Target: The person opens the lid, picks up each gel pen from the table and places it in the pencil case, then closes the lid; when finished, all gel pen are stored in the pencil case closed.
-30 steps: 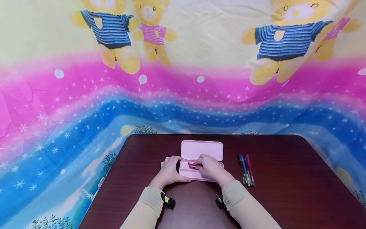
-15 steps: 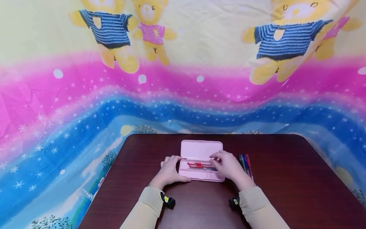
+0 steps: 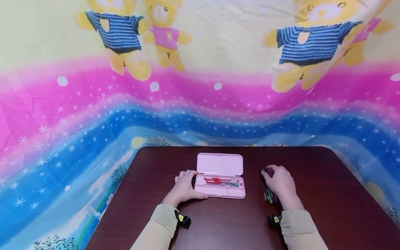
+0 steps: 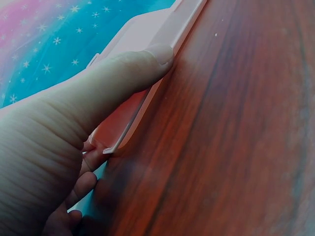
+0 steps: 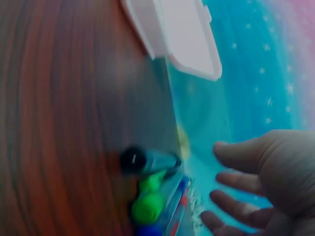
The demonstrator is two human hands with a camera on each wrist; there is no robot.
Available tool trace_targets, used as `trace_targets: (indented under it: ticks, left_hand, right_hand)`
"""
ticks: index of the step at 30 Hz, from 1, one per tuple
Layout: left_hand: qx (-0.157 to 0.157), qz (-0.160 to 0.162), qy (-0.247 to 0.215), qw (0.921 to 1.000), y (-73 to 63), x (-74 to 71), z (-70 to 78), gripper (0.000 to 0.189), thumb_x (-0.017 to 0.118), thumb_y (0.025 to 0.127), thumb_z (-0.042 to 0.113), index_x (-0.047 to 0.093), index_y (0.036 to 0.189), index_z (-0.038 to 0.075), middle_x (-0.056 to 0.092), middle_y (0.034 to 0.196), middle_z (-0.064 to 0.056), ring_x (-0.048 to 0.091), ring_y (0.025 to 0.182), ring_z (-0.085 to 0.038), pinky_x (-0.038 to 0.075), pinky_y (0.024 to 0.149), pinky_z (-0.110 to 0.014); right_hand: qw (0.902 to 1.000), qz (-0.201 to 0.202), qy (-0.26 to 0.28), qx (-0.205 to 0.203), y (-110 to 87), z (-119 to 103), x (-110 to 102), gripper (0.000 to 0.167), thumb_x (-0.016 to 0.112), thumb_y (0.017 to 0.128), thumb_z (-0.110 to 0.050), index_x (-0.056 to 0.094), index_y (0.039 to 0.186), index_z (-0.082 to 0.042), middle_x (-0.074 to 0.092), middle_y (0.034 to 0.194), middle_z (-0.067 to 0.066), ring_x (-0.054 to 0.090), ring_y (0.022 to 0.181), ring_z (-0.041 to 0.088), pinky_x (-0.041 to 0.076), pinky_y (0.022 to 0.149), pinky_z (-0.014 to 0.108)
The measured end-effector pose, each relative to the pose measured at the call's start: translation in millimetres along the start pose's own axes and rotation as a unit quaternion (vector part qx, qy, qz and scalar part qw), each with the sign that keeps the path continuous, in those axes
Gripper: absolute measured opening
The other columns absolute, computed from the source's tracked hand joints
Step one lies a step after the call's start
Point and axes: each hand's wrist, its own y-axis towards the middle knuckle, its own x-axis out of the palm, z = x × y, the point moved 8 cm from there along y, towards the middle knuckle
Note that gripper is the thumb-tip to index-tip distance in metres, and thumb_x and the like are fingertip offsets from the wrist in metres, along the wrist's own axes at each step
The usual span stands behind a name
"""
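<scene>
A pink pencil case (image 3: 218, 197) lies on the table with its lid (image 3: 219, 164) tilted back. Several pens (image 3: 218, 181), mostly red, lie in its back compartment. At the case's left end, my left hand (image 3: 183, 187) holds it, thumb (image 4: 125, 73) along the front edge and fingers at the back corner. My right hand (image 3: 281, 182) is over the upper end of a bunch of several pens (image 3: 268, 196) right of the case. The right wrist view shows this hand's fingers loosely extended and apart from the pens, including one with a green end (image 5: 148, 208).
The dark wooden table (image 3: 218, 229) extends around the case and the pens. Behind its far edge hangs a cloth (image 3: 200, 90) printed with bears and snowflakes. Black wrist devices (image 3: 275, 221) sit below both sleeves.
My right hand has gone from inside the pencil case, past its right end, to the bunch of pens on the right. My left hand stays on the case.
</scene>
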Motion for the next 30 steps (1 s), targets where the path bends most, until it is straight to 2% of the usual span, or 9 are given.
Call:
trace_targets:
  ticks: [4, 9, 17, 25, 30]
  left_hand:
    - [-0.003, 0.004, -0.002, 1.0000, -0.3, -1.9, -1.4, 0.106, 0.098, 0.062, 0.074, 0.060, 0.147, 0.023, 0.065, 0.140, -0.002, 0.048, 0.135, -0.026, 0.036, 0.112, -0.054]
    - [-0.003, 0.003, -0.003, 1.0000, -0.4, -2.1, -1.5, 0.106, 0.097, 0.062, 0.074, 0.060, 0.147, 0.023, 0.065, 0.140, -0.002, 0.048, 0.136, -0.026, 0.036, 0.112, -0.054]
    - [-0.002, -0.001, 0.001, 1.0000, -1.3, 0.0, 0.1, 0.108, 0.097, 0.062, 0.074, 0.060, 0.148, 0.021, 0.065, 0.141, -0.002, 0.049, 0.135, -0.026, 0.036, 0.111, -0.053]
    - [-0.004, 0.000, -0.004, 1.0000, -4.2, -0.2, 1.1, 0.106, 0.098, 0.062, 0.072, 0.060, 0.147, 0.021, 0.065, 0.137, -0.002, 0.048, 0.134, -0.025, 0.036, 0.110, -0.052]
    - [0.002, 0.005, -0.001, 1.0000, -2.1, -1.0, 1.2, 0.106, 0.098, 0.062, 0.072, 0.061, 0.147, 0.021, 0.065, 0.139, -0.002, 0.048, 0.133, -0.025, 0.036, 0.110, -0.052]
  right_hand:
    - [0.9972, -0.052, -0.017, 0.050, 1.8, 17.2, 3.5, 0.062, 0.068, 0.107, -0.037, 0.059, 0.146, 0.011, 0.063, 0.136, 0.041, 0.066, 0.114, 0.053, 0.058, 0.096, 0.065]
    - [0.9936, -0.080, -0.028, 0.074, 2.7, 26.1, 9.6, 0.067, 0.066, 0.108, -0.039, 0.056, 0.146, 0.015, 0.061, 0.141, 0.043, 0.066, 0.116, 0.055, 0.057, 0.097, 0.065]
    - [0.9926, -0.083, -0.014, 0.087, 1.4, 34.4, 15.2, 0.062, 0.065, 0.109, -0.037, 0.060, 0.143, 0.015, 0.067, 0.134, 0.041, 0.073, 0.100, 0.045, 0.061, 0.084, 0.057]
    - [0.9904, -0.080, 0.016, 0.112, 1.1, 37.5, 17.8, 0.056, 0.067, 0.109, -0.034, 0.063, 0.143, 0.010, 0.068, 0.132, 0.039, 0.071, 0.098, 0.042, 0.060, 0.081, 0.053]
    - [0.9906, -0.073, 0.027, 0.113, 2.8, 39.5, 17.3, 0.053, 0.069, 0.108, -0.033, 0.066, 0.141, 0.008, 0.071, 0.129, 0.036, 0.071, 0.097, 0.040, 0.059, 0.079, 0.051]
